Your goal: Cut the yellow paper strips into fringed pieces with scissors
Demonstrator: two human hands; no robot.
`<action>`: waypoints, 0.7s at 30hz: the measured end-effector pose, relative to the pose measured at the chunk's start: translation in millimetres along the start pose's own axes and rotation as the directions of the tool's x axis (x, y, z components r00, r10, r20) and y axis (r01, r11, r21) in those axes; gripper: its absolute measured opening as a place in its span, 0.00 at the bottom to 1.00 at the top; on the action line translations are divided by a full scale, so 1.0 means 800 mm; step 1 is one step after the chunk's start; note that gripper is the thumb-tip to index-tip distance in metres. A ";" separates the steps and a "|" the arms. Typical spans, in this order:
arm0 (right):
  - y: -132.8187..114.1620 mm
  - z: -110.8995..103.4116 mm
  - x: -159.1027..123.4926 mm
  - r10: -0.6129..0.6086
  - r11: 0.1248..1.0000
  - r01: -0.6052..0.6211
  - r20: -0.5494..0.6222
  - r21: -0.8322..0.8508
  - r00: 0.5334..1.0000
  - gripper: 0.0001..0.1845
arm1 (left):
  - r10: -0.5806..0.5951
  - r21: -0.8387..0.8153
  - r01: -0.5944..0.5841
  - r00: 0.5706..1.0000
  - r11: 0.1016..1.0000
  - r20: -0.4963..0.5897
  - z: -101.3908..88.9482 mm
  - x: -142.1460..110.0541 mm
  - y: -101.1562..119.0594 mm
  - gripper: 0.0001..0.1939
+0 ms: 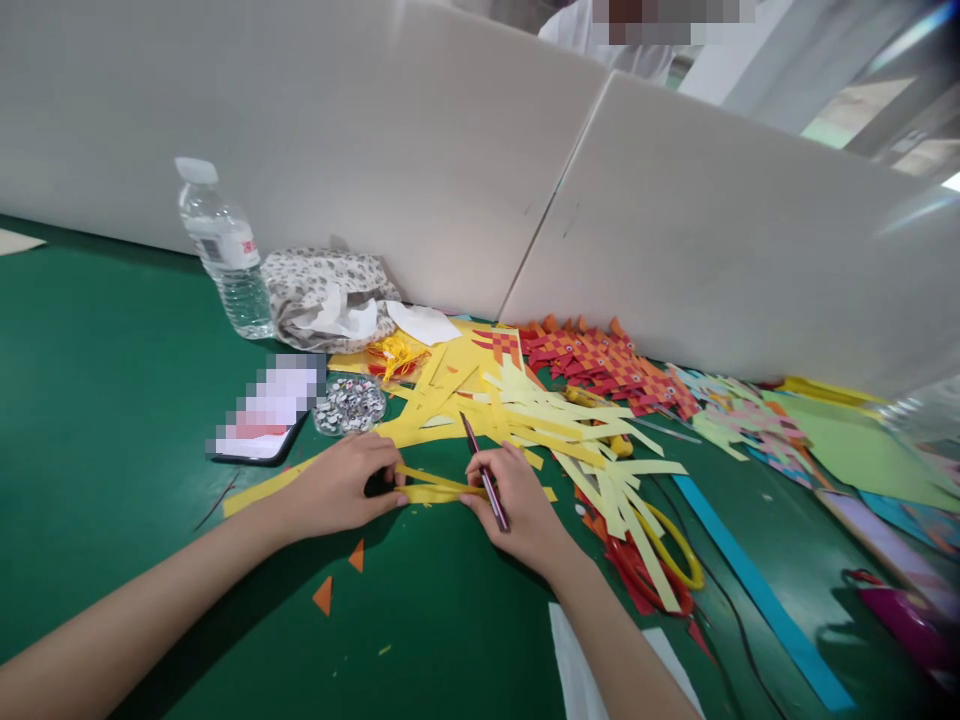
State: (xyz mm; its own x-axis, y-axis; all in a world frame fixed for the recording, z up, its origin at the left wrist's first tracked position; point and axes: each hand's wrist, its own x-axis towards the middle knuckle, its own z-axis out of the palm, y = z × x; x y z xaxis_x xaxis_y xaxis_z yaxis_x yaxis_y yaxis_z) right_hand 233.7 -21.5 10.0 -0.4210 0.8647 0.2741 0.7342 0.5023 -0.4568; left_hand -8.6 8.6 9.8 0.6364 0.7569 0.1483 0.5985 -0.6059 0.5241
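Low over the green table, my left hand (pixel 349 485) pinches the left end of narrow yellow paper strips (pixel 435 493). At their other end, the fingertips of my right hand (pixel 521 505) are closed on the strips. A dark striped pencil (pixel 492 488) is also tucked in my right hand, its point tilted up and away from me. Beyond the hands lies a loose pile of yellow and pale strips (pixel 525 405). Another yellow strip (pixel 262 490) passes beneath my left wrist. Small orange paper triangles (pixel 322 597) rest nearer to me.
A phone (pixel 270 410), a bag of googly eyes (pixel 349 405) and a water bottle (pixel 229 255) stand or lie to the left. Woven red-orange paper fish (pixel 607 360) are heaped by the white partition (pixel 337 140). Scissors with red handles (pixel 637 570) and a blue strip (pixel 757 585) lie right.
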 end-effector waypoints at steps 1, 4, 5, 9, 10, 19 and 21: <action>0.000 0.000 0.000 -0.013 1.000 0.013 -0.009 -0.023 1.000 0.12 | -0.001 -0.004 0.001 1.000 1.000 -0.001 0.000 0.000 0.001 0.09; 0.000 0.002 0.001 -0.059 0.993 0.056 -0.030 -0.104 0.998 0.08 | -0.043 -0.024 0.043 0.999 0.999 -0.021 -0.002 -0.001 0.003 0.11; 0.000 0.003 0.001 -0.076 0.990 0.071 -0.034 -0.124 0.997 0.07 | -0.060 -0.046 0.059 0.998 0.997 -0.024 -0.003 -0.001 0.003 0.12; 0.003 0.006 0.001 -0.143 0.975 0.130 -0.058 -0.179 0.988 0.06 | -0.102 -0.186 0.100 0.995 0.977 0.000 -0.001 -0.001 0.001 0.21; 0.004 0.006 0.001 -0.153 0.972 0.139 -0.064 -0.189 0.986 0.07 | -0.110 -0.212 0.109 0.994 0.971 0.008 0.000 -0.001 0.000 0.24; -0.001 0.009 -0.003 -0.198 0.957 0.180 -0.057 -0.226 0.979 0.07 | 0.084 0.126 -0.077 0.995 0.989 -0.050 0.011 -0.001 -0.004 0.10; -0.004 0.009 -0.003 -0.213 0.956 0.190 -0.086 -0.223 0.973 0.07 | 0.102 0.193 -0.094 0.994 0.977 -0.035 0.010 -0.001 -0.002 0.11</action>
State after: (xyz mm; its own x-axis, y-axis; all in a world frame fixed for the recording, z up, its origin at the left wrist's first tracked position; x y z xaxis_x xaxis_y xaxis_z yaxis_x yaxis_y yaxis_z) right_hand 228.8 -24.7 4.8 -0.5204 0.7336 0.4371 0.7410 0.6423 -0.1958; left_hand -6.1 6.8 1.8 0.6767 0.6992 0.2308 0.6189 -0.7100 0.3360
